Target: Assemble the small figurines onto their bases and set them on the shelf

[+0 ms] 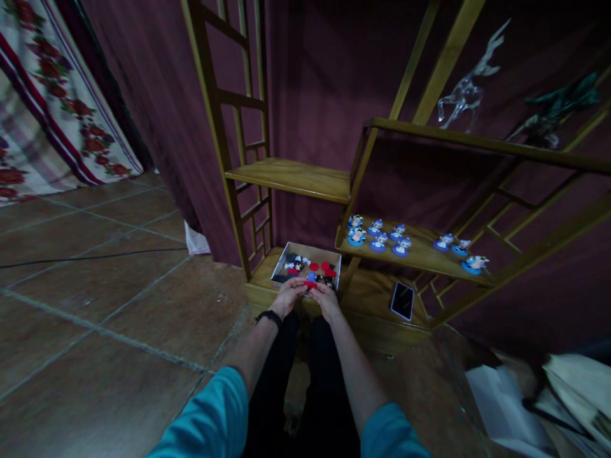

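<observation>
Both hands meet over the near edge of a shallow box (pixel 311 248) on the bottom shelf. Between their fingertips is a small toy figurine (pixel 311 277) with a blue-purple upper part and a red round base (pixel 310 285). My left hand (pixel 289 295) is closed on its left side, and my right hand (pixel 326 299) pinches its right side. Inside the box lie red discs (pixel 314 267) and several small black, white and red figure pieces (pixel 296 263). The fingers hide part of the held figurine.
Several small figurines on blue and purple bases (pixel 379 242) stand on the shelf (pixel 420 254) at right. A phone (pixel 402 301) lies on the bottom shelf. Glass animal statues (pixel 470 89) stand higher up. A cable (pixel 95 257) crosses the tiled floor; bags (pixel 573 388) sit at lower right.
</observation>
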The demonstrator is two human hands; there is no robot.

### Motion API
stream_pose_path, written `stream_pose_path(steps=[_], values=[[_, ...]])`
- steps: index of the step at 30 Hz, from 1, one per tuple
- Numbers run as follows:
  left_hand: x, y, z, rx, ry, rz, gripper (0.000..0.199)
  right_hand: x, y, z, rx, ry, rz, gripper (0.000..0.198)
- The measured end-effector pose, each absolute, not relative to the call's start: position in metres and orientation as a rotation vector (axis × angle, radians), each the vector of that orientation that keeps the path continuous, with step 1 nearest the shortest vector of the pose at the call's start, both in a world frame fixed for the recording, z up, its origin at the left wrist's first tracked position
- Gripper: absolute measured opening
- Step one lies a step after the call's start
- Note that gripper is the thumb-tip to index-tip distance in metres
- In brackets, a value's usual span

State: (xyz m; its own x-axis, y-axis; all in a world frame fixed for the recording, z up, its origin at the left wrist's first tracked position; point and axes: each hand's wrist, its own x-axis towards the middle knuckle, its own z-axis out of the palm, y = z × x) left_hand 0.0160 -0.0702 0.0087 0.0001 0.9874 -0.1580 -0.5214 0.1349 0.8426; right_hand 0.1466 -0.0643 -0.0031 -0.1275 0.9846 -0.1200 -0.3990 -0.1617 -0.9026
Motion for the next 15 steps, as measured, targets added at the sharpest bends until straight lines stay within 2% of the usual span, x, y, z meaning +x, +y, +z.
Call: stream_pose_path(steps=[15], values=[[0.0168, -0.0665, 0.0025, 0.711, 0.968, 1.394, 0.032, 0.1463, -0.0688, 0.0011, -0.979, -0.889, 1.503, 0.052]])
